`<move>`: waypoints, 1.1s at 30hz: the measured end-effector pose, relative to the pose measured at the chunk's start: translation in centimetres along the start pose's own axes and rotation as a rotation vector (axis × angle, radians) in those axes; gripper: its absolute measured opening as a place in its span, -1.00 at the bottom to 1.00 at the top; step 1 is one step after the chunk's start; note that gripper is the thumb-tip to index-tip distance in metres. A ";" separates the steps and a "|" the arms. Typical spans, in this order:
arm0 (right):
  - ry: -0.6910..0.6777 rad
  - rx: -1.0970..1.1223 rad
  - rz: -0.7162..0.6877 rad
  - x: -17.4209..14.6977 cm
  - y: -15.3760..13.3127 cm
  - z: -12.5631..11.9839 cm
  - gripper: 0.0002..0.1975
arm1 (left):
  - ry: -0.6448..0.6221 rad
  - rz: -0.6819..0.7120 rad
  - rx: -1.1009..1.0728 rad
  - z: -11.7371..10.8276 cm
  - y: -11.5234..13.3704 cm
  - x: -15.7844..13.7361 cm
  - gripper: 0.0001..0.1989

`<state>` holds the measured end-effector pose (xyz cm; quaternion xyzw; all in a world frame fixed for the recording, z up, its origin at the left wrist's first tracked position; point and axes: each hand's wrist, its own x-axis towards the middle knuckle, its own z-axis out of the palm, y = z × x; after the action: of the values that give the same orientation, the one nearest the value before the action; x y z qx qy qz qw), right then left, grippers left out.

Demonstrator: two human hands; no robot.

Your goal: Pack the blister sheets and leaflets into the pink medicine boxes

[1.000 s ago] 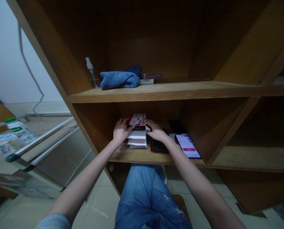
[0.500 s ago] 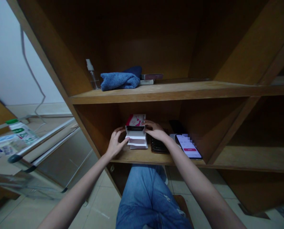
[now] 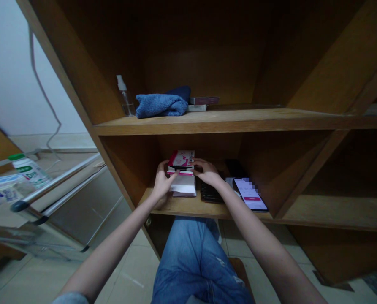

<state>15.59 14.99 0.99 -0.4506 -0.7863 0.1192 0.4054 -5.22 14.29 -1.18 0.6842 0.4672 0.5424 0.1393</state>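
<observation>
On the lower shelf lies a pink and white cardboard box [image 3: 182,158], its near end facing me. The end flap [image 3: 181,172] is raised partway across the opening, its pink edge showing. My left hand [image 3: 163,180] is closed on the box's left side, thumb pressed to the flap. My right hand [image 3: 207,172] grips the right side, fingers on the top and thumb at the flap's right end. White cardboard [image 3: 183,185] lies in front of and below the opening; whether it is another box I cannot tell. The box's inside is mostly hidden.
Right of the box are a dark ridged tray-like object [image 3: 211,193] and a lit phone [image 3: 250,195]. The upper shelf [image 3: 232,120] holds a spray bottle [image 3: 126,99], a blue towel [image 3: 163,104] and thin boxes [image 3: 204,100]. At left stands a metal-framed cart [image 3: 71,185] with a green-capped bottle [image 3: 30,169].
The box's end flap has swung up over the opening. My left hand has moved right and up, its thumb now on the flap. My right hand stays at the box's right side.
</observation>
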 end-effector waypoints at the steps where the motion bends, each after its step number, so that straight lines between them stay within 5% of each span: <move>1: -0.001 0.001 0.000 0.0 0.1 0.0 -0.78 | -0.001 -0.044 -0.053 0.2 0.1 0.2 -0.46; 14: -0.007 0.076 0.026 -0.3 -0.3 -0.5 -0.77 | 0.048 -0.252 -0.251 1.4 1.5 1.4 -0.58; 33: 0.067 0.055 0.039 -0.6 -0.7 0.1 -0.83 | 0.101 -0.152 -0.137 1.9 0.6 1.3 -0.67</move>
<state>15.25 14.16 1.03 -0.4584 -0.7598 0.1336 0.4414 -3.33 15.57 -0.69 0.6076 0.4860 0.5947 0.2025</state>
